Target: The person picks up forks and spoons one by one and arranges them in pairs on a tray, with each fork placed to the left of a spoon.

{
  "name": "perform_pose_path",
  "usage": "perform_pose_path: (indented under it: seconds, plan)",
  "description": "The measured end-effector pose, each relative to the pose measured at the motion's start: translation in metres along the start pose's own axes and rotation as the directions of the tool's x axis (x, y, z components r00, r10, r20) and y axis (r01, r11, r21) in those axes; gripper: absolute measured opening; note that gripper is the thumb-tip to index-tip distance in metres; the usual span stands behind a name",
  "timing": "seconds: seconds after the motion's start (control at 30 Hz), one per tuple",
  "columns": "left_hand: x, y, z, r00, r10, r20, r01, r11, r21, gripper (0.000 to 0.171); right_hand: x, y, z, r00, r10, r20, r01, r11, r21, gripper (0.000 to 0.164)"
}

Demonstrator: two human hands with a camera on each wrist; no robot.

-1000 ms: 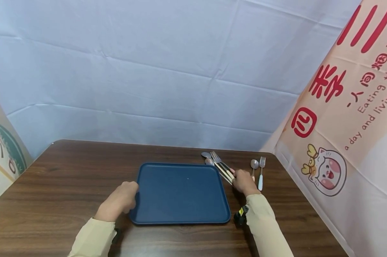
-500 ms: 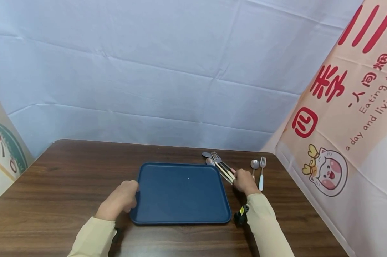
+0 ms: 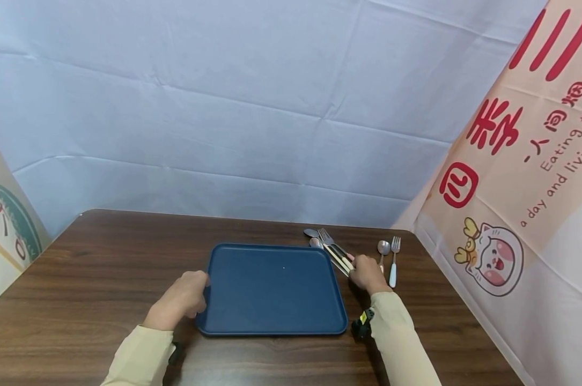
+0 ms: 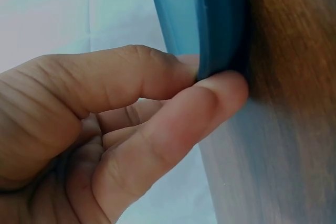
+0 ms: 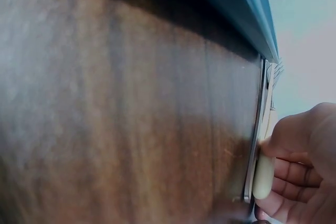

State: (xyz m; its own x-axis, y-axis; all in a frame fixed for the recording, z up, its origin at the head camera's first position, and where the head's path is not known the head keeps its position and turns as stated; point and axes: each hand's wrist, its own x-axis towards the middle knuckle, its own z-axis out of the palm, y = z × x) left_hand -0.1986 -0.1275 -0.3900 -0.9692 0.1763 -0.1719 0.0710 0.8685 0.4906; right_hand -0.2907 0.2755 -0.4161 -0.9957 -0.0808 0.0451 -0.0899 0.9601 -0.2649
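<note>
My left hand (image 3: 179, 297) pinches the left rim of a dark blue rectangular tray (image 3: 271, 289) lying on the table. In the left wrist view, the thumb and forefinger meet at the tray's edge (image 4: 223, 30). My right hand (image 3: 368, 273) is at the handle end of a small cutlery bundle beside the tray's upper right corner. A fork (image 3: 325, 236) and two spoons (image 3: 316, 243) show their heads there. In the right wrist view, my right thumb and fingers pinch a cream handle (image 5: 264, 177), next to a flat metal handle (image 5: 253, 156); its head cannot be told apart from the others.
Right of my right hand lie another spoon (image 3: 383, 247) and a fork with a pale handle (image 3: 392, 274). The brown wooden table (image 3: 102, 268) ends at the back against a pale cloth (image 3: 223, 134). A printed cloth (image 3: 493, 214) hangs along the right side.
</note>
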Motion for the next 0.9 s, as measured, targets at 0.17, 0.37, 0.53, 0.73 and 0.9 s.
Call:
perform_pose_path:
  seconds: [0.17, 0.37, 0.53, 0.73, 0.9]
  plan:
    - [-0.001, 0.000, 0.000, 1.000, 0.014, 0.000, -0.014, 1.000, 0.011, 0.045, -0.001, 0.001, 0.000, 1.000, -0.002, -0.001, 0.002, 1.000, 0.001, 0.036]
    - [-0.004, 0.001, 0.000, 1.000, -0.006, -0.008, 0.006, 1.000, -0.027, 0.042, -0.004, -0.001, -0.007, 1.000, 0.014, 0.017, -0.014, 1.000, 0.024, 0.032]
    - [-0.008, -0.001, -0.002, 0.998, -0.051, 0.024, 0.053, 0.996, -0.077, 0.023, -0.007, -0.005, -0.014, 1.000, 0.010, 0.018, -0.011, 0.998, 0.059, 0.030]
    - [-0.008, 0.002, -0.001, 0.996, -0.062, 0.066, 0.066, 0.996, -0.062, 0.020, -0.007, -0.006, -0.017, 1.000, 0.018, 0.023, -0.019, 0.998, 0.059, 0.025]
    - [-0.007, 0.004, 0.001, 0.994, -0.079, 0.074, 0.084, 0.994, -0.065, 0.027, -0.007, -0.005, -0.015, 0.999, 0.024, 0.026, -0.025, 0.999, 0.044, 0.020]
